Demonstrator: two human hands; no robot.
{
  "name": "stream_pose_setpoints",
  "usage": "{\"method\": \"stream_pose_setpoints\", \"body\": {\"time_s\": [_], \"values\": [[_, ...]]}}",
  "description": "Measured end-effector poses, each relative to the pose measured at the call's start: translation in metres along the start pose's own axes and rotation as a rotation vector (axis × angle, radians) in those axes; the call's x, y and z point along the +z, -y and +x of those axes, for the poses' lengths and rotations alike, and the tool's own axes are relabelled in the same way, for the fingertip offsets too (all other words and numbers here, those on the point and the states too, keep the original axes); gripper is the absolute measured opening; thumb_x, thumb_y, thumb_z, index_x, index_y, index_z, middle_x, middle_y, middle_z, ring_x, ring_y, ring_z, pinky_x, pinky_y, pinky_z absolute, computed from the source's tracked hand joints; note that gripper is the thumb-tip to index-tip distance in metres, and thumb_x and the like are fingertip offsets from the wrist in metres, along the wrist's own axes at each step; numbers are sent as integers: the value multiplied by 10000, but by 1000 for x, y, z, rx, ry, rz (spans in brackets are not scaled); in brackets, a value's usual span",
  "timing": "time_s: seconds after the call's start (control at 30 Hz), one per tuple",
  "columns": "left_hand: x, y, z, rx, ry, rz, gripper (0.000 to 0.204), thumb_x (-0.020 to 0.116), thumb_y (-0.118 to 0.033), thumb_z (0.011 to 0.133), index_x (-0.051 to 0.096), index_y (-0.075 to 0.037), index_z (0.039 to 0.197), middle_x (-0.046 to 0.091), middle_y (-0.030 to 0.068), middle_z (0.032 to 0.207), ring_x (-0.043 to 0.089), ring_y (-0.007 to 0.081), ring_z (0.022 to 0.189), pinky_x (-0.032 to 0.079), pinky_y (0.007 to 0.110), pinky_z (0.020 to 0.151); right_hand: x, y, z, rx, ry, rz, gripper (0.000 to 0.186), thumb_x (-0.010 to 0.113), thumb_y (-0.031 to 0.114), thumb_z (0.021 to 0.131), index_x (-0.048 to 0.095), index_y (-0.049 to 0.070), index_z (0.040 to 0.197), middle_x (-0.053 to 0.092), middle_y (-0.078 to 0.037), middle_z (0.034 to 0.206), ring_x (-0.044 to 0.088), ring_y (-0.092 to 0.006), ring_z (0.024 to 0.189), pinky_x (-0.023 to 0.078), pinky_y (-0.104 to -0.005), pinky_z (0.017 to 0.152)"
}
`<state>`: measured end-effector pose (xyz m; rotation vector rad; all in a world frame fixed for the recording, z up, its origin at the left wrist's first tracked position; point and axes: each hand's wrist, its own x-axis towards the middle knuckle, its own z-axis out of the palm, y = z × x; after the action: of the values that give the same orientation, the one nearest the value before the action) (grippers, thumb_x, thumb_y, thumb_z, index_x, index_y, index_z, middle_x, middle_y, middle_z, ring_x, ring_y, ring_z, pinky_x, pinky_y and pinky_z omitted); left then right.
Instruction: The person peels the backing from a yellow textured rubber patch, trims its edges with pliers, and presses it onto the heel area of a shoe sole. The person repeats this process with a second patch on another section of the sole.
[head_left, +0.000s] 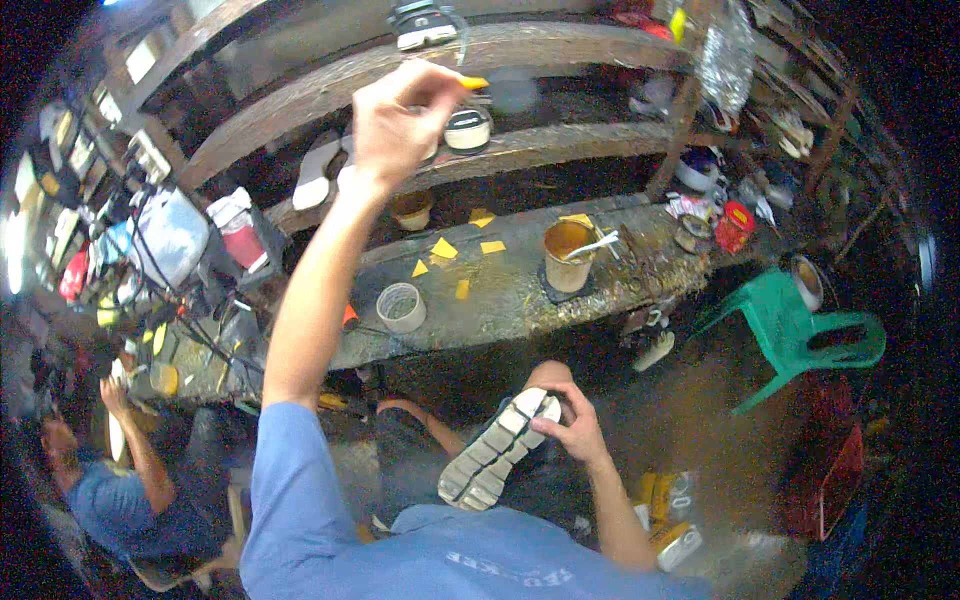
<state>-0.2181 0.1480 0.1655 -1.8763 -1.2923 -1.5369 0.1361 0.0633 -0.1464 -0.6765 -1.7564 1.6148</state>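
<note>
Reaching up to the far shelf point(560, 145), the left hand point(395, 125) pinches shut on a small orange piece point(472, 83). Down near the lap, the right hand point(575, 425) grips the shoe sole point(497, 448), tread up. Likely mid-fetch; next, bringing the piece down to the sole calls for careful alignment.

This is a shoe-repair or shoemaking workshop, cramped and dim. A long, glue-stained wooden table point(520, 290) carries an orange pot with a brush point(566, 255) in it, a white cup point(400, 306) and scattered yellow scraps point(444, 249). Rough wooden shelves point(560, 45) above it hold shoes, soles point(316, 172) and small tins. A sneaker with a pale treaded sole point(497, 448) rests on the wearer's lap. A green plastic chair point(805, 335) stands to the right, and another person point(120, 480) sits working at the lower left.
</note>
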Motion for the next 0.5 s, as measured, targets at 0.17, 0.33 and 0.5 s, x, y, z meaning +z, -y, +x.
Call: {"method": "stream_pose_setpoints", "body": {"time_s": [0.17,0.33,0.5], "values": [[114,25,-35,57,112,131,109,783,-86,788,703,-84,862,716,97,841,710,295,833,556,400,749,0,-8,-1,-4,58,123,580,871,59,804,592,27,1312,642,-72,1238,616,-177,1169,486,-349,1053],[190,76,-42,-161,186,644,166,618,-226,927,740,-122,882,727,139,840,727,335,821,564,467,736,0,5,3,-82,59,-23,543,879,120,810,636,30,1287,671,-56,1231,624,-174,1172,489,-349,1051],[196,103,-43,-152,282,742,121,622,-153,886,723,-86,889,731,159,840,726,349,823,571,477,770,-3,17,4,-66,21,-49,562,877,250,812,646,81,1296,693,-95,1253,647,-213,1178,501,-374,1037]]}}
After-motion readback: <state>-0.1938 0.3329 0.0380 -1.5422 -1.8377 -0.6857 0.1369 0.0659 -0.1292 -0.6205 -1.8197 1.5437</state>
